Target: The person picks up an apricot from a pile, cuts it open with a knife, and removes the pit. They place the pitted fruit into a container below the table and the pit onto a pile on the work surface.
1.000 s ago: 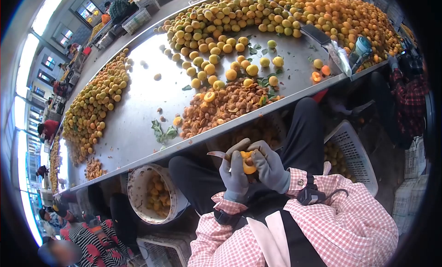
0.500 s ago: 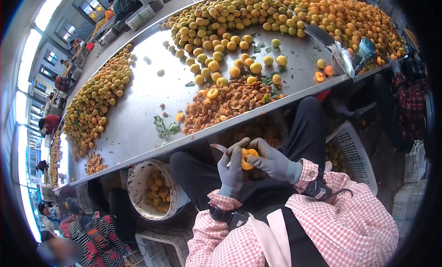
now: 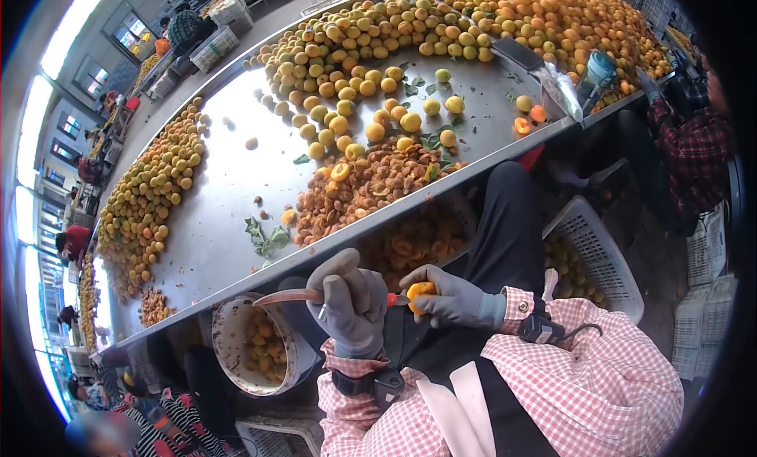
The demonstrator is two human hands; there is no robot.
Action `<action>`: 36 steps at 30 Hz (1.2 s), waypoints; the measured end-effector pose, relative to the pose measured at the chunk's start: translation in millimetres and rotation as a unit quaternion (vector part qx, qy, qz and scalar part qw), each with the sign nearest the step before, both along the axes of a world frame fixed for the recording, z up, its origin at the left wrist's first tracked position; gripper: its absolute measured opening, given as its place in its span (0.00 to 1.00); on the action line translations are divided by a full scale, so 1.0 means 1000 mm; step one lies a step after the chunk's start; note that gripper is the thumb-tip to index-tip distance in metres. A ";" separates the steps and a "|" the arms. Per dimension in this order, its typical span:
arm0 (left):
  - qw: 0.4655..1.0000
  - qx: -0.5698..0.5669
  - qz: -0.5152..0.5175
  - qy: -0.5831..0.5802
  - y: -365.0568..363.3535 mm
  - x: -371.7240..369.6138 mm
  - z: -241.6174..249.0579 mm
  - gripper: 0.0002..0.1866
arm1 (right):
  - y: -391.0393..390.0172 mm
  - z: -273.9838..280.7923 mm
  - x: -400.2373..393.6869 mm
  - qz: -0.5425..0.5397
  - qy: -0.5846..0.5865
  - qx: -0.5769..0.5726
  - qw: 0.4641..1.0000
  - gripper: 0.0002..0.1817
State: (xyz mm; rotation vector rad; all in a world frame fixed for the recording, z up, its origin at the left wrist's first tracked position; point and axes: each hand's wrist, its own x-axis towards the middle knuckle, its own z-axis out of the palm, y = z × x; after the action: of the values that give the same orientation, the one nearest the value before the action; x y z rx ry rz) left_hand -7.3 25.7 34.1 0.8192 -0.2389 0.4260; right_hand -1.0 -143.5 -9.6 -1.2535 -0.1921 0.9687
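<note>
My left hand (image 3: 347, 303), in a grey glove, is closed round a knife. The curved blade (image 3: 285, 296) points left out of the fist, and a red end of the handle (image 3: 392, 299) shows on the other side. My right hand (image 3: 461, 297), also gloved, grips an orange apricot (image 3: 421, 297) between thumb and fingers, close to the red handle end. Both hands are over my lap, just in front of the table edge. Beyond them, a heap of brown pits (image 3: 371, 185) lies on the metal table (image 3: 229, 197), with a cut apricot half (image 3: 340, 171) on top.
Whole apricots (image 3: 371, 31) are piled across the table's far side, with another pile (image 3: 150, 197) at left. A white bucket (image 3: 229, 339) of fruit stands left of my knees. A crate (image 3: 607, 260) is at right. Another person (image 3: 694, 157) sits at far right.
My hands have moved apart. The left hand has shifted left and turned, with more of the blade showing; the right holds the apricot slightly lower. The camera view has shifted a little.
</note>
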 end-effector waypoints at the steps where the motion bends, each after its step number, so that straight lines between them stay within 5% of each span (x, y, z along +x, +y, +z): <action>1: 1.000 -0.001 -0.001 0.000 -0.003 0.000 -0.001 0.18 | -0.002 0.000 -0.001 0.012 0.027 0.014 0.999 0.19; 8: 1.000 0.015 0.004 -0.005 -0.016 -0.010 -0.006 0.20 | 0.001 0.003 -0.014 -0.033 -0.035 0.009 0.999 0.20; 17: 0.993 0.104 -0.022 0.047 -0.016 -0.026 -0.008 0.26 | 0.000 0.015 -0.019 -0.011 0.128 -0.015 0.992 0.20; 20: 0.977 0.185 0.014 0.102 -0.024 -0.027 -0.002 0.34 | 0.000 0.002 -0.026 -0.012 0.088 0.017 0.996 0.20; 23: 0.976 0.194 -0.006 0.098 -0.026 -0.026 -0.003 0.33 | 0.002 -0.008 -0.029 -0.024 -0.080 -0.010 0.996 0.20; 32: 0.985 0.069 -0.083 0.136 -0.018 -0.017 -0.018 0.20 | -0.001 -0.002 -0.020 0.020 -0.172 -0.087 0.981 0.20; 36: 0.991 -0.013 -0.076 0.105 -0.021 -0.012 -0.009 0.19 | -0.003 -0.004 -0.021 -0.004 -0.070 0.044 0.997 0.20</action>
State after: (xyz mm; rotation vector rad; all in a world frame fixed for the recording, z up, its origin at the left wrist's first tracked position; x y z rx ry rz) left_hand -19.5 5.2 25.5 0.8080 -0.0997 0.1969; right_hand -22.2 -146.1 -14.1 -1.2401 -0.3361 0.8566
